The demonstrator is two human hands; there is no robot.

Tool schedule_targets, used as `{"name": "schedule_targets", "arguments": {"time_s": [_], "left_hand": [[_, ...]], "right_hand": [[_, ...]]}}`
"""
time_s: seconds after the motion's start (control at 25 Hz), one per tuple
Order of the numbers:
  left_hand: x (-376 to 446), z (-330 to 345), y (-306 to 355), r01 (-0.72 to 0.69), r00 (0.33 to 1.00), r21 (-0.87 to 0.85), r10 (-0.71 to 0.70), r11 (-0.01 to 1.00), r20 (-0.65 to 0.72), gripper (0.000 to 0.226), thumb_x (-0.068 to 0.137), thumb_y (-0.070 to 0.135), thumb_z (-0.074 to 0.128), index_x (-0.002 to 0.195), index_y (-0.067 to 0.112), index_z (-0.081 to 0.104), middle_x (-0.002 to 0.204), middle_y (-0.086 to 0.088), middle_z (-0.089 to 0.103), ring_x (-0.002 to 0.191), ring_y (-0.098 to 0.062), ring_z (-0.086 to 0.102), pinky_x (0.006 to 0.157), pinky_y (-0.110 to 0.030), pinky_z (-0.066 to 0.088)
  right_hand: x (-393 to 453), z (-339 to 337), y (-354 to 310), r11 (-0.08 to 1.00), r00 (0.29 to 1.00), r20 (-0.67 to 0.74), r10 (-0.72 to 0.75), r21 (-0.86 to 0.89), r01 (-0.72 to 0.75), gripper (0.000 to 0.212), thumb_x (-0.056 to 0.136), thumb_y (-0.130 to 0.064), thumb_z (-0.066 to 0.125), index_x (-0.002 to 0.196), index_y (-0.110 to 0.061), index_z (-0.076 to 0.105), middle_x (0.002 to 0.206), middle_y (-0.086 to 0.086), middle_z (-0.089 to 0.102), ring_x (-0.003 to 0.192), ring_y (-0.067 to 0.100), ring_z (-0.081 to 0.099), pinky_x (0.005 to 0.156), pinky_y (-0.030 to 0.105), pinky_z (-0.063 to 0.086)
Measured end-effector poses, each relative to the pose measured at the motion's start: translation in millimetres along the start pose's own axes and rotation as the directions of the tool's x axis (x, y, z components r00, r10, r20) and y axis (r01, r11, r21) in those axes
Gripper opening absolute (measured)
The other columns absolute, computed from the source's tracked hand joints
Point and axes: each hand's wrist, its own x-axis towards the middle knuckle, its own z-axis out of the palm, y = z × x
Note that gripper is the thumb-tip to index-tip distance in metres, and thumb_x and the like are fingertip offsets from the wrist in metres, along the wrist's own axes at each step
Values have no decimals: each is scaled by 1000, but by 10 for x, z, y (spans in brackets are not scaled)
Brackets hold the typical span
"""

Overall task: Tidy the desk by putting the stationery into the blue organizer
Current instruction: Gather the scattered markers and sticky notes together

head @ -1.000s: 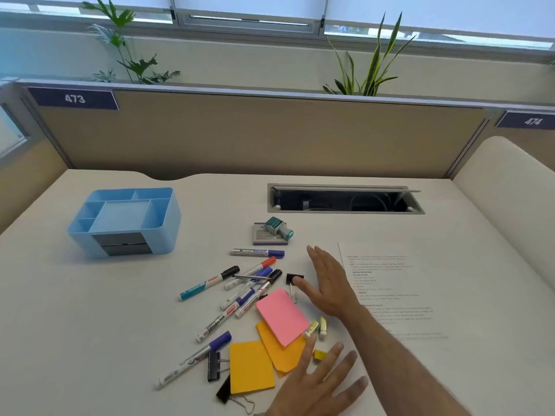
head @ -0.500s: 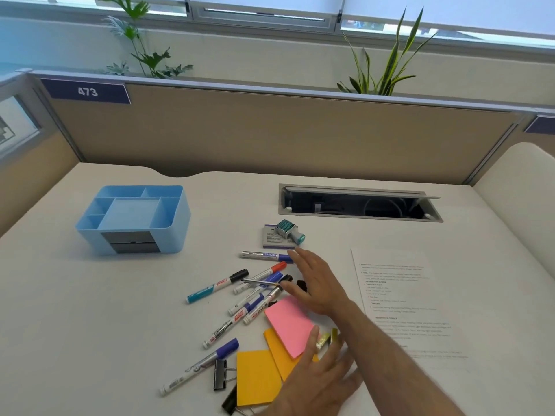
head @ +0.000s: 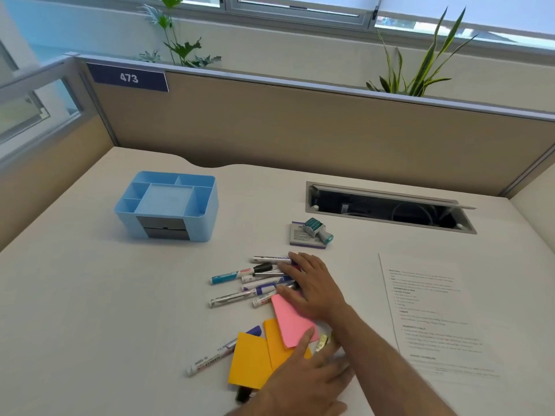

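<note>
The light-blue plastic desk organizer (head: 166,205) sits well off to the far left of both hands. Right hand (head: 312,285) is flat, fingers spread over the loose marker pens (head: 249,280) — left hand (head: 303,382) rests open on the orange sticky pads (head: 255,360), thumb touching the pink pad (head: 292,321).

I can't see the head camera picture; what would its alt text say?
A person's right hand lies flat on a cluster of marker pens on a white desk, while the left hand rests on orange sticky-note pads beside a pink sticky-note pad. An empty blue plastic organizer stands to the left, apart from them.
</note>
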Motion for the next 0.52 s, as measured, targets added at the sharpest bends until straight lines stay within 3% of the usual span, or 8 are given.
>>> {"name": "schedule_targets", "arguments": {"time_s": [0.16, 0.24, 0.4, 0.52], "left_hand": [[-253, 113, -227, -27, 1000, -49, 27, 998, 0, 44, 103, 42, 8, 130, 32, 41, 140, 14, 54, 137, -19, 42, 98, -45, 51], [-365, 163, -337, -67, 998, -25, 67, 997, -6, 36, 102, 44, 20, 130, 32, 38, 141, 15, 52, 137, -16, 42, 98, -41, 52], [-603, 147, -567, -69, 997, -95, 71, 993, 22, 42, 91, 51, 46, 129, 34, 36, 143, 16, 44, 136, -14, 32, 98, -36, 52], [-894, 75, -583, -37, 998, -143, 30, 989, -56, 44, 91, 41, 56, 131, 28, 46, 146, 5, 40, 139, -17, 28, 114, -43, 30]], "right_hand": [[52, 66, -118, 1000, 999, -50, 3, 2, -3, 57, 93, -64, 38, 139, -32, 47, 150, 3, 40, 138, 23, 31, 114, 44, 26], [93, 107, -222, 1000, 998, -56, -3, 4, 3, 57, 93, -64, 37, 139, -31, 48, 150, 3, 41, 138, 23, 32, 115, 42, 25], [219, 198, -502, 999, 998, -45, -33, 13, 34, 58, 94, -64, 35, 139, -30, 47, 151, 4, 39, 138, 24, 31, 116, 41, 24], [340, 265, -714, 999, 999, -32, -41, 15, 42, 60, 93, -66, 31, 140, -30, 46, 152, 3, 38, 139, 23, 30, 116, 41, 24]]}}
